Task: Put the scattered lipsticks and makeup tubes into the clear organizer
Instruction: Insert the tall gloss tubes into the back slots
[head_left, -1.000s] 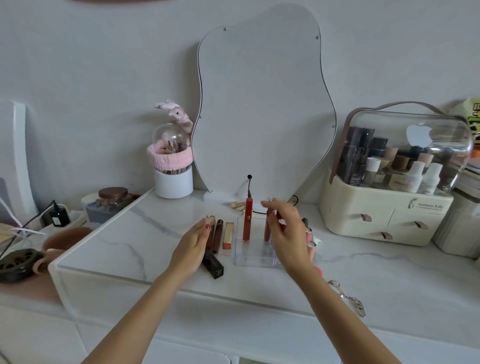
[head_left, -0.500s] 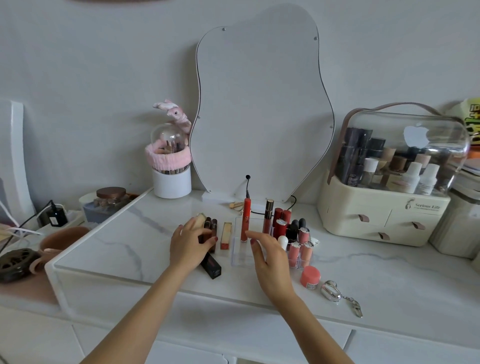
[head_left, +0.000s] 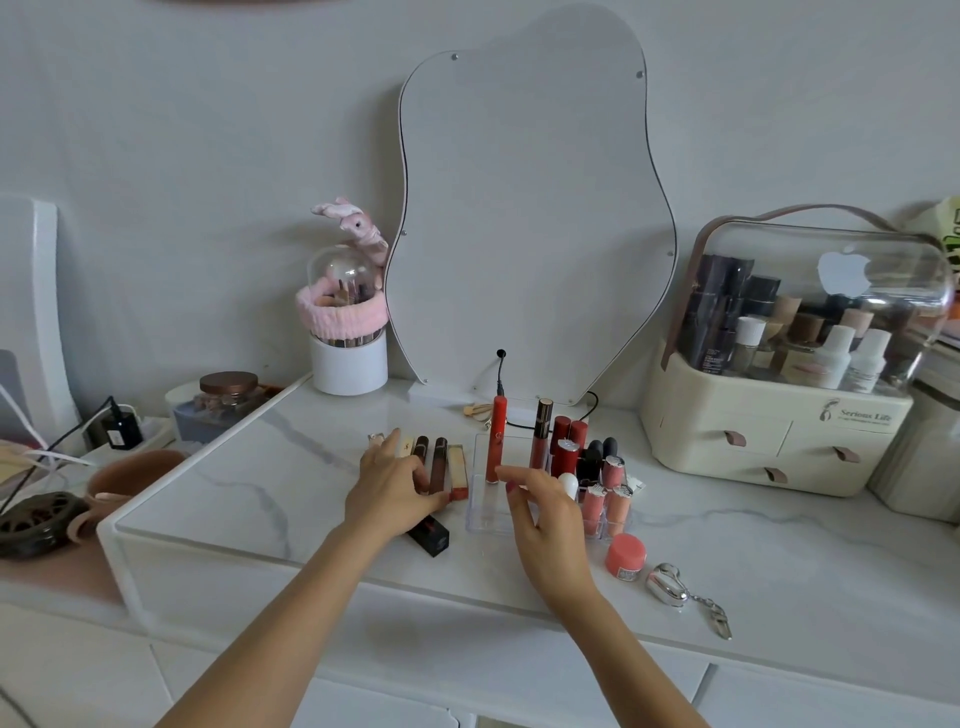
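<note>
The clear organizer (head_left: 482, 521) stands mid-table. It holds a tall red tube (head_left: 496, 441), a gold-capped gloss (head_left: 540, 434), red lipsticks (head_left: 567, 447), black ones (head_left: 597, 457) and pink tubes (head_left: 605, 504). To its left, two brown tubes (head_left: 439, 462) and a gold tube (head_left: 457, 470) lie flat, and a black lipstick (head_left: 430, 534) lies nearer me. My left hand (head_left: 387, 491) rests on the lying tubes, fingers stretched forward and thumb beside the gold tube. My right hand (head_left: 545, 525) hovers over the organizer's front, fingers relaxed and holding nothing.
A pink jar (head_left: 626, 557) and a silver keychain (head_left: 667, 584) lie right of the organizer. Behind stand a wavy mirror (head_left: 524, 218), a cream cosmetics case (head_left: 769, 436) and a white brush holder (head_left: 348, 361). A glass jar (head_left: 228, 400) sits beyond the tabletop's left edge.
My right hand has left the tubes at the organizer's back and drawn toward me, empty. My left hand has stayed on the lying tubes, its fingers stretching out.
</note>
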